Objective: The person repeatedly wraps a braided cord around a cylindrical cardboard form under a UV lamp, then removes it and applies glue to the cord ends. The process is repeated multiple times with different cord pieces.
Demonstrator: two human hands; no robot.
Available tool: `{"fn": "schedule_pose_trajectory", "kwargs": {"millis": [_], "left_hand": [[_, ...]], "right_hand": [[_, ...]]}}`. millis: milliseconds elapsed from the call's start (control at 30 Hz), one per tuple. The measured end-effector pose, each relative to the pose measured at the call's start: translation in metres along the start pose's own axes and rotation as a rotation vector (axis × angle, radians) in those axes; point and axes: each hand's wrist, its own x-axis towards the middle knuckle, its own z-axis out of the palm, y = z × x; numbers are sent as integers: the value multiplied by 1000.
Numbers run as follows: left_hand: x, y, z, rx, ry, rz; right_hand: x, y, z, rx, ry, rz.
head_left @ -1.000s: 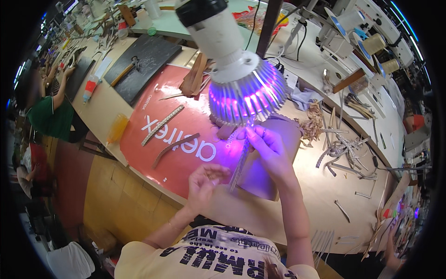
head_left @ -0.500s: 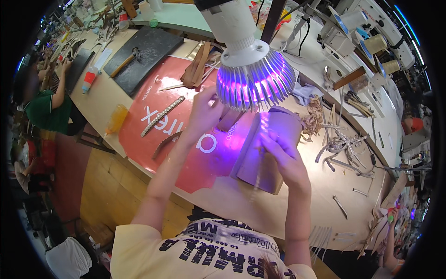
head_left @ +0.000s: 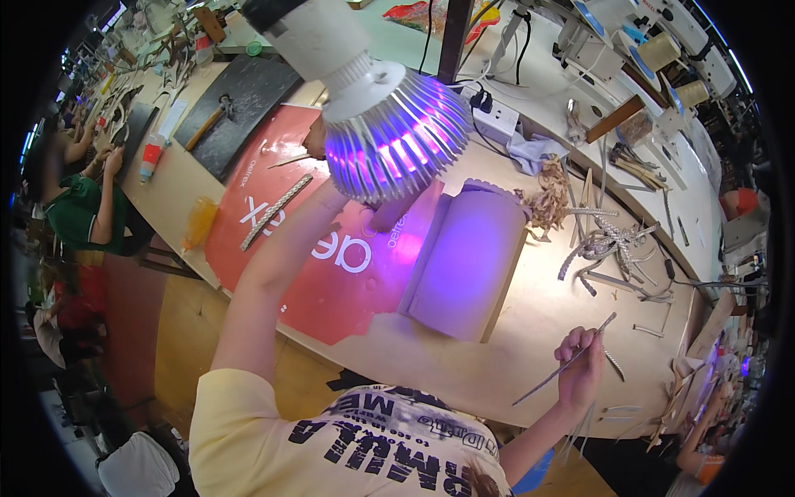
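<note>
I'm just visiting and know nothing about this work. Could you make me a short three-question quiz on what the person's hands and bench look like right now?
1. True or false: the right hand holds a thin strip off to the side of the board.
2. Which colour is the mat beneath the lamp? A green, B red, C white.
3. Where does the left hand reach?

Key
1. True: the strip is pinched in its fingers, clear of the board.
2. B.
3. Up behind the lamp head, which hides the hand, so its grip cannot be told.

Head-worn fisheye, downward over workbench [head_left: 530, 331]
</note>
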Motion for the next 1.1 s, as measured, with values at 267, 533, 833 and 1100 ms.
{"fn": "schedule_pose_trajectory", "kwargs": {"millis": [267, 533, 833, 1100], "left_hand": [[-100, 15, -28, -246, 415, -30], [-156, 97, -69, -125, 675, 194], [-127, 158, -66, -331, 737, 227], [-111, 159, -11, -261, 575, 118]], "right_hand": [[19, -1, 17, -62, -88, 9], [31, 13, 99, -563, -523, -36], [24, 10, 106, -343, -769, 251], [57, -23, 56, -785, -387, 123]]}}
